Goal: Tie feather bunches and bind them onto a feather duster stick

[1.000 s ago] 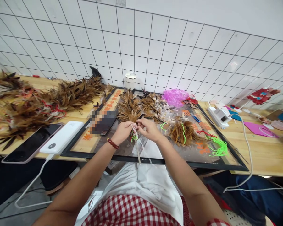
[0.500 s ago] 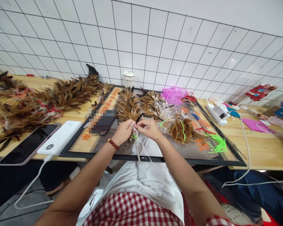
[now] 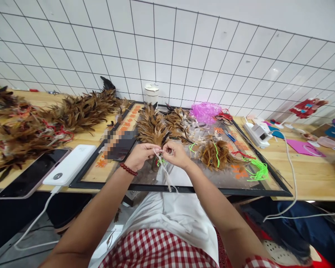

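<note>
At the near end of a brown feather bundle (image 3: pixel 152 124), my left hand (image 3: pixel 141 155) pinches a thin white strip (image 3: pixel 164 173) whose loose ends hang over the frame's edge. My right hand (image 3: pixel 176 154) is closed beside it, its fingertips on the same strip and almost touching the left ones. A bit of green cord (image 3: pixel 160 162) shows just under the fingers. The exact spot where the strip meets the feathers is hidden by my fingers. To the right lies a tuft of brown feathers (image 3: pixel 212 154) with green string across it.
A black-framed board (image 3: pixel 184 189) lies under the work. On the left are a white power bank (image 3: pixel 69 165), a phone (image 3: pixel 30 173) and a long feather garland (image 3: pixel 80 113). A lidded cup (image 3: pixel 151 93), pink plastic (image 3: pixel 205 112), green cords (image 3: pixel 258 170) and a charger (image 3: pixel 259 134) stand around.
My right hand's fingers have curled in more. My left hand has shifted slightly left with its wrist turned, and the strip's hanging ends have swung together.
</note>
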Demonstrator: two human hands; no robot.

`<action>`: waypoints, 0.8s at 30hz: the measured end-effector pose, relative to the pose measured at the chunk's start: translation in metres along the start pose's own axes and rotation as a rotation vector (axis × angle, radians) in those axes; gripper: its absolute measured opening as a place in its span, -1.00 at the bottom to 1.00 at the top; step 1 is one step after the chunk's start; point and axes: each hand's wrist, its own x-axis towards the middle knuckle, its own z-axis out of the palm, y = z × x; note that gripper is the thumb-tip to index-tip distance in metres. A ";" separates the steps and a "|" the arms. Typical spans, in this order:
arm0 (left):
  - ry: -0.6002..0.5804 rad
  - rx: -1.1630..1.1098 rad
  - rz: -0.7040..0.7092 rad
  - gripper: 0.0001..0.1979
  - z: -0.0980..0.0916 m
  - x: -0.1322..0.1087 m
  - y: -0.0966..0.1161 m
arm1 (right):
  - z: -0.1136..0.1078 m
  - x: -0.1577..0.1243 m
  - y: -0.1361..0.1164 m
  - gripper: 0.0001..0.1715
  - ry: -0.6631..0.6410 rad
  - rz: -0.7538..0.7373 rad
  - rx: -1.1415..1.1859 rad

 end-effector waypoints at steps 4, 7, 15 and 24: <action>-0.007 0.040 0.049 -0.62 0.001 -0.002 0.002 | -0.004 -0.001 -0.002 -0.94 -0.047 0.056 0.010; -0.015 0.138 0.168 -0.65 0.004 -0.003 0.000 | -0.006 0.000 -0.001 -0.97 -0.055 0.039 0.028; 0.093 1.028 0.767 -0.67 0.004 -0.012 -0.006 | 0.014 0.005 0.022 -0.70 -0.074 0.122 0.221; 0.192 1.258 1.163 -0.66 0.000 -0.008 -0.017 | 0.008 0.007 0.023 -0.83 -0.150 0.024 0.235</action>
